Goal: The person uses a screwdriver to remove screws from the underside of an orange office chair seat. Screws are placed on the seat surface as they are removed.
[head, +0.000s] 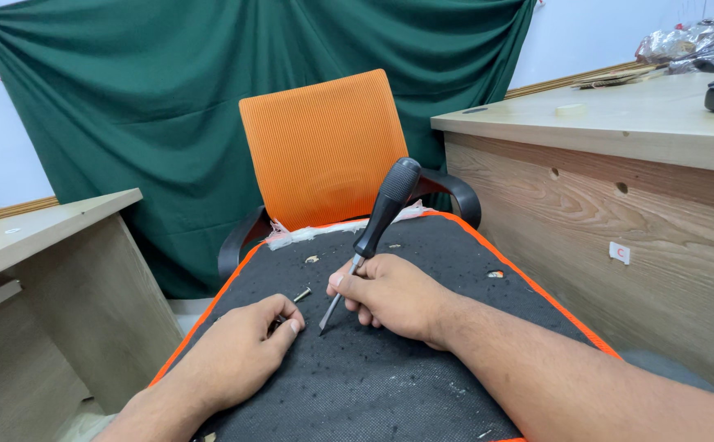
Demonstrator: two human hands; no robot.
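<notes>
One head-worn view — looking down and forward, close over the black seat cushion [390, 376]

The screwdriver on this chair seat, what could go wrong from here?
The screwdriver is pinched low on its shaft by the right hand, tip down close to the left hand; a slip might jab those fingers. The loose screw on the seat could roll off.

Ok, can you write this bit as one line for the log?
right hand: grips screwdriver, tip down on black seat pad | left hand: pinches something small, resting on pad | loose screw between hands | orange chair back behind
</notes>
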